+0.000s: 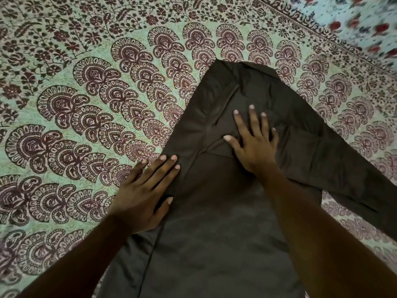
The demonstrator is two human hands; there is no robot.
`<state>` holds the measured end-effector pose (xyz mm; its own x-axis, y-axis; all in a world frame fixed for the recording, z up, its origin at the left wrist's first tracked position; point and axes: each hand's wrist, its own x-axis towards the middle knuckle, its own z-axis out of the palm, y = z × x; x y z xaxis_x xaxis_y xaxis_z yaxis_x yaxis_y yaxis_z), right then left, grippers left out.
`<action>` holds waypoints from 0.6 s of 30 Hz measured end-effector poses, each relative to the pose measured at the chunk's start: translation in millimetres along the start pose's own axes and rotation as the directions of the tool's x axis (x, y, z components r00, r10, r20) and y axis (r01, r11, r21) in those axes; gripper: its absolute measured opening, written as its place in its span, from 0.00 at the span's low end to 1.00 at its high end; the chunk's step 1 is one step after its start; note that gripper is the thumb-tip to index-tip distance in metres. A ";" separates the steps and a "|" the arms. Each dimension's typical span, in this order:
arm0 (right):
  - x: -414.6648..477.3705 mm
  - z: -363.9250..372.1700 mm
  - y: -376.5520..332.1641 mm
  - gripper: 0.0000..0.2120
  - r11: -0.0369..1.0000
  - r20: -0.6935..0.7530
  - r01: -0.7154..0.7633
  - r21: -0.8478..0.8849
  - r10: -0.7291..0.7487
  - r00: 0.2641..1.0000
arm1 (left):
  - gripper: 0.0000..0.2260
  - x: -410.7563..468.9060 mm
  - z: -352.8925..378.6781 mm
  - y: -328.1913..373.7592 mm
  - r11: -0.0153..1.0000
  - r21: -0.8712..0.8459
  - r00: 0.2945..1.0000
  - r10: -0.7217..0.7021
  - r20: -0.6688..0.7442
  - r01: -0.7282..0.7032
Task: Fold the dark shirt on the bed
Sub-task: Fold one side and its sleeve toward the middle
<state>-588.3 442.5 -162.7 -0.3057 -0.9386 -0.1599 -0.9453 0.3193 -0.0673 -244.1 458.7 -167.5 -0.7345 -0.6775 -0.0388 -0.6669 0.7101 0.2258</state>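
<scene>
The dark shirt point(214, 233) lies spread on the bed, collar end away from me, its left side folded in over the body. One long sleeve point(352, 175) stretches out to the right. My left hand point(144, 194) lies flat with straight fingers on the shirt's folded left edge, partly on the bedsheet. My right hand point(253, 143) presses flat, fingers spread, on the folded cloth near the shirt's middle.
The bed is covered by a green sheet point(86, 104) printed with maroon paisley fans. A light floral cloth with red flowers point(365, 22) lies at the far right corner.
</scene>
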 end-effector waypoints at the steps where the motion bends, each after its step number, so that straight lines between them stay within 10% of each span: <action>1: -1.7 -1.6 5.6 0.35 0.993 0.017 -0.106 0.055 0.105 0.994 | 0.35 0.7 -0.3 0.0 1.000 0.000 1.000 0.000 -0.001 0.000; 3: -10.9 -8.7 6.4 0.37 0.976 -0.012 -0.192 0.098 0.194 0.981 | 0.35 1.5 -1.1 1.1 1.000 0.003 1.000 0.003 0.000 -0.003; 8: -52.8 -6.5 7.6 0.33 0.987 0.065 0.156 -0.030 -0.154 0.986 | 0.34 0.5 -3.6 4.1 1.000 0.003 1.000 0.008 -0.017 -0.008; 13: -75.5 -15.3 47.6 0.33 0.931 0.219 -0.330 0.155 0.293 0.931 | 0.33 -0.5 -7.3 8.7 0.999 0.034 1.000 0.004 0.016 -0.005; 18: -101.6 -28.8 77.7 0.35 0.890 0.153 -0.387 0.243 0.359 0.921 | 0.23 37.0 -23.6 39.3 0.996 0.007 0.992 -0.094 -0.084 0.094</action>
<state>-634.0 559.0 -123.2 -0.6031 -0.7297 -0.3221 -0.6950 0.6789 -0.2369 -294.6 456.9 -137.0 -0.6558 -0.7546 0.0220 -0.7342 0.6443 0.2142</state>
